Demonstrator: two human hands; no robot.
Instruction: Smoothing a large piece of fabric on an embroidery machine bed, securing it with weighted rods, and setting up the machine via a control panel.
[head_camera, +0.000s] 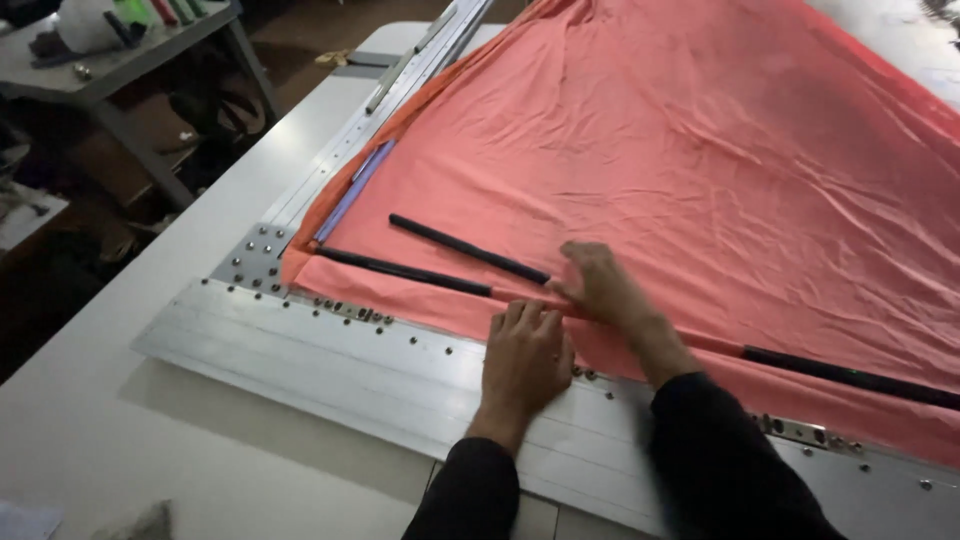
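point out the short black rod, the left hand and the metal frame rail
short black rod (468, 250): head view, middle of its length
left hand (525, 360): head view, back of the hand
metal frame rail (330, 350): head view, bare flat top

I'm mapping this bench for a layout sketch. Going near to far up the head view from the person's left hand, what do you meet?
Left hand → long black rod along the fabric's near edge → short black rod → open spread of coral fabric.
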